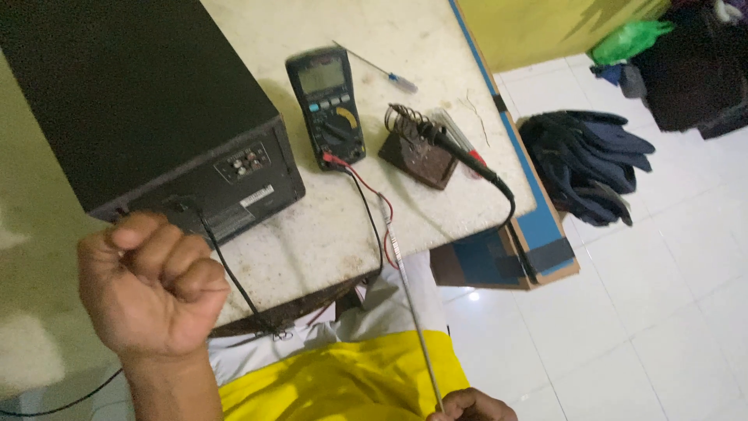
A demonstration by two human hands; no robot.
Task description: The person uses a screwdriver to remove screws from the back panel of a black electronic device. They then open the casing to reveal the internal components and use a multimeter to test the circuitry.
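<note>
- Low at the frame's bottom edge, the right hand [470,405] is curled around the near end of a thin metal rod [411,312] — a narrow, closed grip, with only the knuckles showing.
- From that grip the rod runs up and slightly left, away from the person, its long axis close to vertical in the view; its far end reaches the table [327,234] edge beside the red and black leads [372,204].
- Whether the rod's tip touches the leads or only crosses over them cannot be told.
- On the other side, the left hand [152,284] is raised in a tight fist near the table's front corner; nothing can be seen inside it, so whether it holds anything cannot be told.
- A thin black cable [234,277] passes just beside that fist, down from the back of a black box [156,101] on the table.
- The right hand is the only one on the rod — the left hand is well apart from it.
- Farther back on the table lie a multimeter [327,105], where the leads plug in, a soldering iron [460,156] resting in its coiled stand [417,148], and a small screwdriver [382,70].
- Dark clothes [588,164] lie heaped on the tiled floor [662,312] to the right.
</note>
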